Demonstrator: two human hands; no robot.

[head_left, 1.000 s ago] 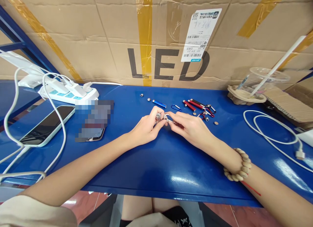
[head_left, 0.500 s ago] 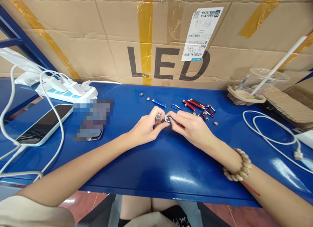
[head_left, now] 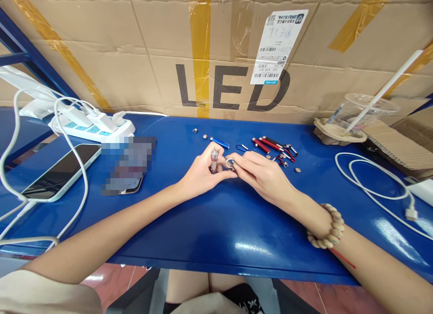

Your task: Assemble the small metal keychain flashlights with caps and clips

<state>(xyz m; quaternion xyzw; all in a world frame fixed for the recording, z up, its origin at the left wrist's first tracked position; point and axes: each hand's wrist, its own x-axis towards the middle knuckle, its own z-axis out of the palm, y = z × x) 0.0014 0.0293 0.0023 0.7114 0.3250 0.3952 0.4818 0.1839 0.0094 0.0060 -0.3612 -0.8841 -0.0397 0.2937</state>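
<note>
My left hand (head_left: pixel 201 175) is closed around a small metal tube (head_left: pixel 214 157) whose silver threaded end points up. Its thumb and index fingertips meet my right hand's fingers. Pinched in my right hand (head_left: pixel 265 174) is a silver key ring (head_left: pixel 229 161); whatever it is attached to is mostly hidden by the fingers. Just beyond the hands lie a blue pen-like tube (head_left: pixel 219 142), a blue carabiner clip (head_left: pixel 242 147) and red tubes (head_left: pixel 261 145). A button cell (head_left: pixel 297 170) rests to the right, and a small silver cap (head_left: pixel 195 131) sits at the back.
Two phones, one (head_left: pixel 62 172) plain and one blurred out, lie left beside a white power strip (head_left: pixel 98 131) with cables. On the right are a coiled white cable (head_left: pixel 368 163) and a plastic cup (head_left: pixel 363 111) in a cardboard holder. A large carton (head_left: pixel 162 43) stands behind the table.
The metal tube in my left hand has tilted more upright, showing more of its side. Both hands have shifted very slightly left, the ring still between them.
</note>
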